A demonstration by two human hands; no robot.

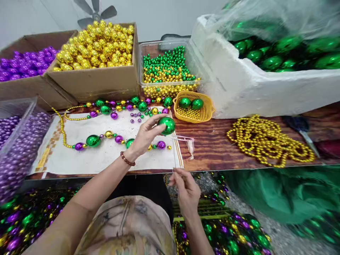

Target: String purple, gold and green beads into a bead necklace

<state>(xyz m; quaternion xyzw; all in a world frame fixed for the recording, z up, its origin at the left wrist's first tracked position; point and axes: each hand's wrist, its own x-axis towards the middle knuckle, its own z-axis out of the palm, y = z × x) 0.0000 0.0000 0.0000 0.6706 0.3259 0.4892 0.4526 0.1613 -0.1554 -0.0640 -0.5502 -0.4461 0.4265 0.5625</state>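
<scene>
My left hand point(145, 136), with a brown bead bracelet at the wrist, grips a large shiny green bead point(167, 126) between thumb and fingers, above a white cloth point(79, 161). Just past the table's front edge, my right hand point(187, 189) is closed in a pinch on what looks like a thin thread, seen faintly above its fingertips. A string of beads point(118, 139) in purple, gold and green lies across the cloth, passing under my left hand. Small loose purple beads point(135, 115) lie near it. A slim pink tool point(183, 138) rests beside the cloth's right edge.
Behind stand a box of gold beads point(92, 76), a clear bin point(170, 83) and a white foam box point(265, 92). A yellow basket point(208, 108) holds beads. Gold bead strands point(265, 141) and scissors point(308, 140) lie right; a purple-bead container point(23, 141) stands left.
</scene>
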